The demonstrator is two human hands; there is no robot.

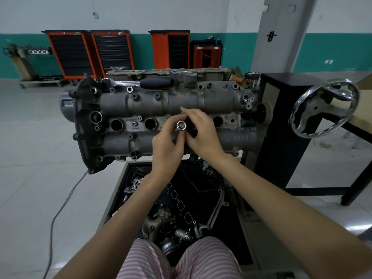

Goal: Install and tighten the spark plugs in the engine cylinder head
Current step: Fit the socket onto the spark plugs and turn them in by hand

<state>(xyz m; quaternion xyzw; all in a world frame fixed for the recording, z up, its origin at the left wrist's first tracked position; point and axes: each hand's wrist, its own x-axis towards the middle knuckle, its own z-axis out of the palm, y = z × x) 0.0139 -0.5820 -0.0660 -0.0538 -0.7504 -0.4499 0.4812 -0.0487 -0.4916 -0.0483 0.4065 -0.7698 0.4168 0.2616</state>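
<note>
The grey cylinder head (pixel 141 101) lies across an engine stand, with open round plug wells (pixel 116 125) in a row along its middle. My left hand (pixel 168 147) pinches a shiny metal socket (pixel 181 125), its open end facing me, over the third well. My right hand (pixel 201 133) curls beside it around a dark part that I cannot make out. A ratchet (pixel 141 82) with a black handle rests on the head's far edge. No spark plug is visible.
A chrome handwheel (pixel 324 107) sticks out of the black stand column (pixel 285 127) on the right. Below the head a tray (pixel 128 174) holds gaskets and loose engine parts. Red tool cabinets (pixel 70 53) line the far wall. A cable (pixel 60 208) runs over the floor.
</note>
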